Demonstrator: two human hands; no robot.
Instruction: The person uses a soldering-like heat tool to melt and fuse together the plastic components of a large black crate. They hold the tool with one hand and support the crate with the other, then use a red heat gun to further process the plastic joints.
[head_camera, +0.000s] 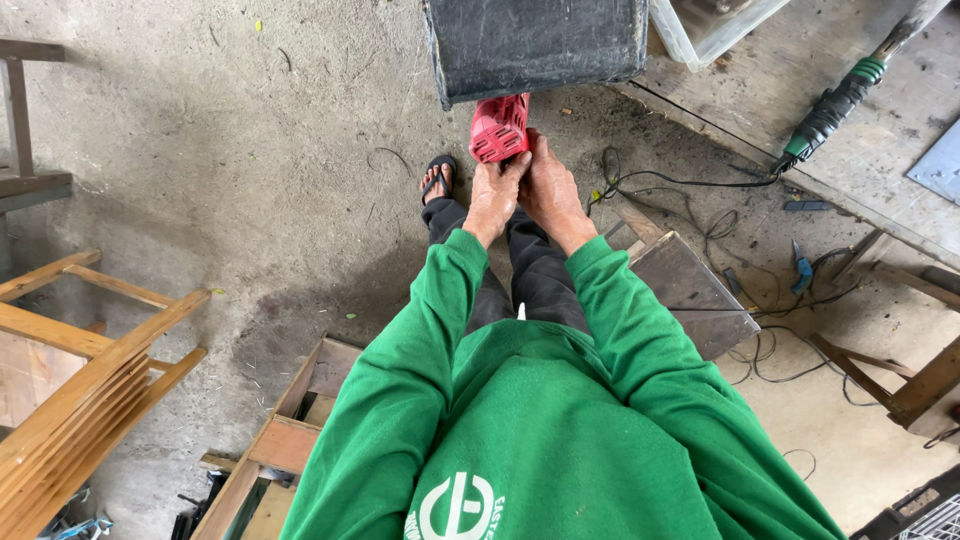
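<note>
Wood frames at left, green-black tool w/ black cables at right.

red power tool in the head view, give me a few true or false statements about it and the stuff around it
1. Both hands, the left hand and the right hand, are on the red power tool. True.
2. The person wears a blue top. False: the sleeves are green.
3. A green and black tool lies on the raised board at upper right. True.
4. The red tool rests on the wooden frames at left. False: it is held in front of the person, at the edge of a dark box.
5. The person wears boots. False: a sandal shows.
</note>
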